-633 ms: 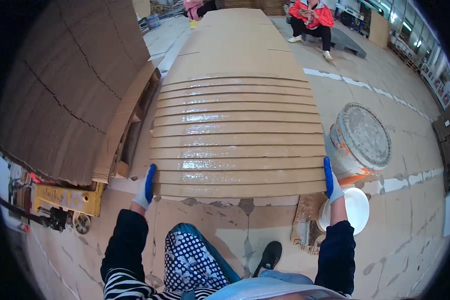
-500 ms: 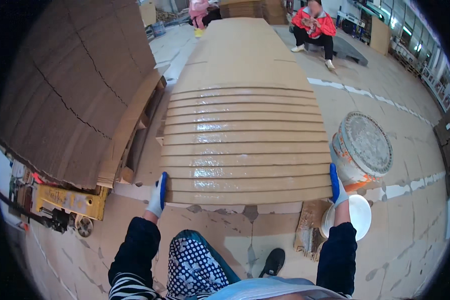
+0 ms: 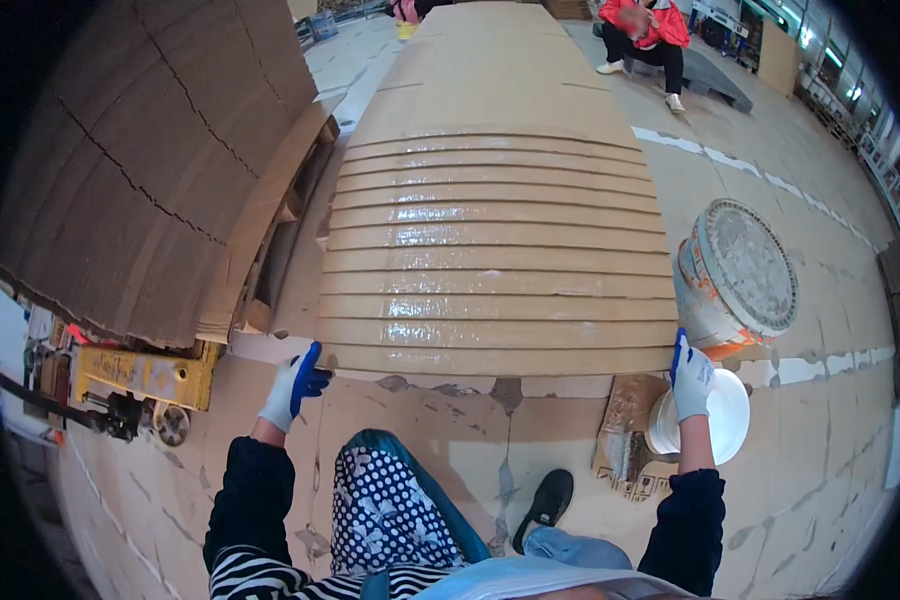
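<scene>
A long stack of brown cardboard sheets (image 3: 495,235) lies before me, the sheets stepped so that their near edges form several strips. A shiny wet-looking streak runs down the left half of these strips. My left hand (image 3: 295,386), in a white and blue glove, is just off the stack's near left corner, thumb and fingers apart and holding nothing. At the near right corner, my right hand (image 3: 690,378) in a matching glove has its fingers stretched along the side edge, touching or almost touching it.
Left stands a tall cardboard pile (image 3: 155,150) on a wooden pallet (image 3: 288,205), beside a yellow pallet jack (image 3: 145,374). A crusted, lidded bucket (image 3: 735,270) and a white bucket (image 3: 722,418) are at right, near a cardboard piece (image 3: 625,430). A person in red (image 3: 655,30) sits far right.
My left hand has come away from the stack's left edge, its fingers loosening. My right hand stays by the right corner, now less pressed to it. The whole view has tilted downward.
</scene>
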A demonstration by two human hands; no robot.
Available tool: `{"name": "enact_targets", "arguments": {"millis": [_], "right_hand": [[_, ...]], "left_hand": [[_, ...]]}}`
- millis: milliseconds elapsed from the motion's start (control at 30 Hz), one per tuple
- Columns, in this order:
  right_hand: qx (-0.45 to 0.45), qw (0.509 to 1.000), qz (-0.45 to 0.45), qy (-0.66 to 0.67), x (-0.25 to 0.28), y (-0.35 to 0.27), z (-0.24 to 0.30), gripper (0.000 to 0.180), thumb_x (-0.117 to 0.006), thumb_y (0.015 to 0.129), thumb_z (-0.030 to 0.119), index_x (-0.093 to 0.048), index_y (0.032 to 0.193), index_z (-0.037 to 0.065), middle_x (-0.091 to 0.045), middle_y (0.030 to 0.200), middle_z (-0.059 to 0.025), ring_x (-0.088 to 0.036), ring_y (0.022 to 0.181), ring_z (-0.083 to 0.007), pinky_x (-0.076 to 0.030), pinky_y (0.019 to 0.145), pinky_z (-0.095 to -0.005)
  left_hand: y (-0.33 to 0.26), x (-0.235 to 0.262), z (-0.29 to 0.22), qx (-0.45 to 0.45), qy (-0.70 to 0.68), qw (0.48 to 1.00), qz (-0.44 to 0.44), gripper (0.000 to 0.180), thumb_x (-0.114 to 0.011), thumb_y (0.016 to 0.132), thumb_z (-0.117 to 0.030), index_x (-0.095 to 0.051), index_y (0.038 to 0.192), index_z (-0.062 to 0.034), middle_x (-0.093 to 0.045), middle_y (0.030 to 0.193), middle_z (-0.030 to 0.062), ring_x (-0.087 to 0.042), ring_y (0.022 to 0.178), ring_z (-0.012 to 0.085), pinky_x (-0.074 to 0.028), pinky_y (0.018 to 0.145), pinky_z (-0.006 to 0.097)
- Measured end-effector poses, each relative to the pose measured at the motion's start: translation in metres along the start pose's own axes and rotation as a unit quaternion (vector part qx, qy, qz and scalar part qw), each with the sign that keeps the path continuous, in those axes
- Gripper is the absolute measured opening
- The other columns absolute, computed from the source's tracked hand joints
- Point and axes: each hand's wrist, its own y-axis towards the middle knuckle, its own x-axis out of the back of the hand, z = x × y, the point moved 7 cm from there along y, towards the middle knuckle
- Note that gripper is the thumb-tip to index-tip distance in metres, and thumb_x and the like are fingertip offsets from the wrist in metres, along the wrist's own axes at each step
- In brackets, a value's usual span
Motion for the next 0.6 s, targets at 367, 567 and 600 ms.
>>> {"name": "enact_targets", "arguments": {"millis": [367, 567, 600], "right_hand": [[0.407, 0.878, -0.045, -0.247, 0.035, -0.017, 0.057, 0.056, -0.057, 0.076, 0.017, -0.042, 0.13, 0.019, -0.047, 0.07, -0.0089, -0.052, 0.065, -0.0263, -0.043, 0.057, -0.0387], [0.154, 0.975, 0.133, -0.091, 0.052, 0.009, 0.042, 0.024, -0.05, 0.089, 0.025, -0.061, 0.1, 0.006, -0.058, 0.068, -0.0102, -0.056, 0.056, -0.0216, -0.044, 0.051, -0.0385], [-0.139, 0.954, 0.257, 0.065, 0.043, 0.003, 0.018, 0.03, -0.049, 0.091, 0.029, -0.062, 0.095, 0.002, -0.06, 0.071, -0.0122, -0.057, 0.058, -0.0199, -0.045, 0.054, -0.0366]], "left_hand": [[-0.021, -0.001, -0.05, -0.293, 0.236, 0.926, -0.014, 0.034, -0.057, 0.086, -0.039, -0.054, 0.075, -0.0063, -0.047, 0.056, 0.0012, -0.044, 0.049, 0.0124, -0.035, 0.047, 0.026], [-0.011, -0.014, -0.049, -0.138, 0.221, 0.965, -0.004, 0.03, -0.055, 0.087, -0.04, -0.057, 0.082, -0.0106, -0.049, 0.057, -0.0008, -0.041, 0.043, 0.0087, -0.031, 0.04, 0.019], [-0.009, 0.0, -0.052, -0.094, 0.158, 0.982, -0.037, 0.028, -0.054, 0.087, -0.039, -0.059, 0.088, -0.0109, -0.051, 0.058, 0.0006, -0.044, 0.044, 0.0088, -0.032, 0.041, 0.018]]}}
